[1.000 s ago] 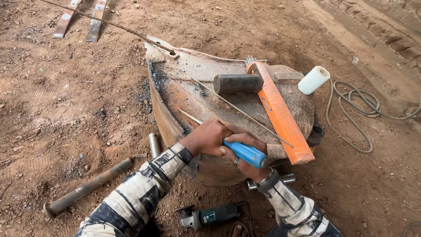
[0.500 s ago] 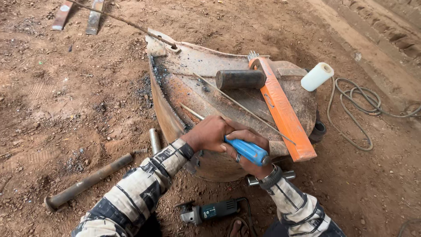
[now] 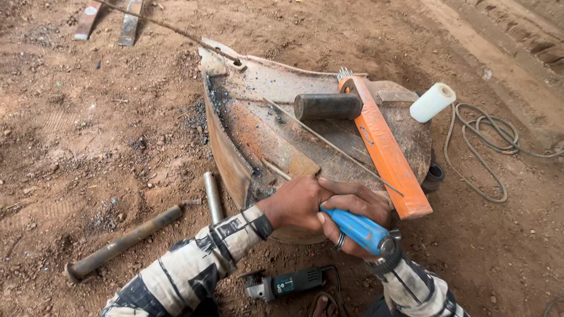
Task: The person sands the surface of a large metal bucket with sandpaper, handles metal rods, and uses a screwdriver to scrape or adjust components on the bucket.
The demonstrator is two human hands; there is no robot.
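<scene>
Here, two hands, left hand and right hand both wrapped around one blue handle at the rusty plate edge, one orange level, one black cylinder, one grinder on dirt.

Your colours on the rusty brown plate
Blue handle, orange level, white roll, black-and-cream striped sleeves.
</scene>
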